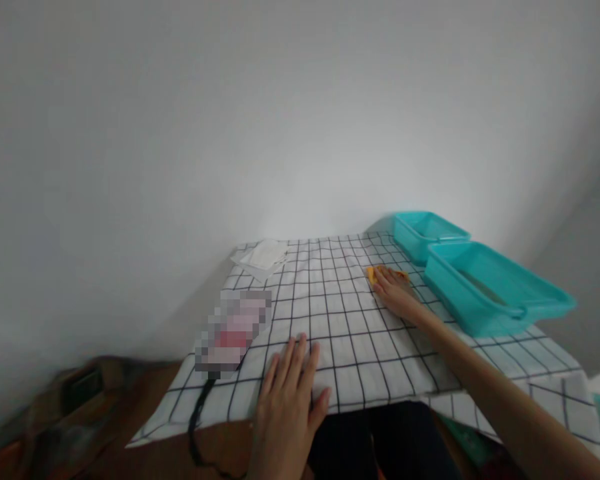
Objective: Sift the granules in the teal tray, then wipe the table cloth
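My left hand (286, 400) lies flat and open on the near edge of the table, on the white cloth with black grid lines (330, 313). My right arm stretches forward, and my right hand (395, 293) rests palm down on an orange cloth (373, 273) at the far right part of the table. The fingers cover most of that cloth and press on it; only its near-left corner and far edge show.
Two teal plastic trays (495, 293) (425, 233) stand along the right edge. White folded paper sheets (263, 257) lie at the far left corner. A blurred pinkish object (233, 330) with a black cord (200, 407) sits left. A white wall stands close behind.
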`<state>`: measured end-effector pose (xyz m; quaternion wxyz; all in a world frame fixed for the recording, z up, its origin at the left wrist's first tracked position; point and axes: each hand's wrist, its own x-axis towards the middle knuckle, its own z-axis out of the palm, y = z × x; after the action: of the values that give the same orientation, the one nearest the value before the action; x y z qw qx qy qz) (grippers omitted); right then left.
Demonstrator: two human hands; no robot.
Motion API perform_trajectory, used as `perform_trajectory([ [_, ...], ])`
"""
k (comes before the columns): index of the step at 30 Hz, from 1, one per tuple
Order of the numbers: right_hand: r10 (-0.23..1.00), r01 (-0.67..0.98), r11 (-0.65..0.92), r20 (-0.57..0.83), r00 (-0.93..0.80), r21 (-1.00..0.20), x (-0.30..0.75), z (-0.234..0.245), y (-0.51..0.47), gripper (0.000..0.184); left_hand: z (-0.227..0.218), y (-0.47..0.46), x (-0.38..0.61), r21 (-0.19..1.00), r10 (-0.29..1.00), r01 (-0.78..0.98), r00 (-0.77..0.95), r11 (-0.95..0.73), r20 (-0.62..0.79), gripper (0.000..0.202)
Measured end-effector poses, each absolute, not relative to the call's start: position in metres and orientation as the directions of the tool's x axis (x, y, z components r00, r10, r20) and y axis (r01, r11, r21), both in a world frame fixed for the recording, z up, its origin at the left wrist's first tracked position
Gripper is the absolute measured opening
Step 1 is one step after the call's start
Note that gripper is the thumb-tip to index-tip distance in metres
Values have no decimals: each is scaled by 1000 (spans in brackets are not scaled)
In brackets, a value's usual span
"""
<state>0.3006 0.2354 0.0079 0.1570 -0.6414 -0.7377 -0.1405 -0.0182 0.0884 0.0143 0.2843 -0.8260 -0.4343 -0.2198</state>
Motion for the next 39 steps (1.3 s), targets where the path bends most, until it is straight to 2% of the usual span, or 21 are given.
perform_trajectory([
  [4, 925, 993, 116, 369, -95, -35, 302, 2, 218, 58, 15, 87, -17, -247, 624, 851, 511, -463, 591, 53],
  [8, 925, 993, 119, 364, -105, -18, 302, -2, 197, 59, 16, 85, -16, -224, 651, 861, 495, -457, 576, 52],
  [15, 923, 991, 130, 367, -116, -15, 315, -14, 177, 60, 19, 81, -17, -245, 641, 853, 511, -461, 573, 51],
  [25, 907, 981, -173, 373, 193, -88, 329, 11, 262, 58, 17, 86, -19, -268, 580, 844, 519, -465, 628, 52],
  [28, 906, 971, -209, 350, 235, -113, 324, 22, 282, 56, 19, 89, -18, -259, 582, 854, 501, -451, 640, 52],
  [32, 939, 987, -103, 315, 136, -121, 284, 32, 300, 54, 17, 92, -15, -240, 591, 869, 475, -433, 652, 52],
  [39, 928, 950, 290, 277, -249, -119, 165, 34, 297, 57, 13, 93, -16, -205, 653, 887, 447, -414, 611, 52],
])
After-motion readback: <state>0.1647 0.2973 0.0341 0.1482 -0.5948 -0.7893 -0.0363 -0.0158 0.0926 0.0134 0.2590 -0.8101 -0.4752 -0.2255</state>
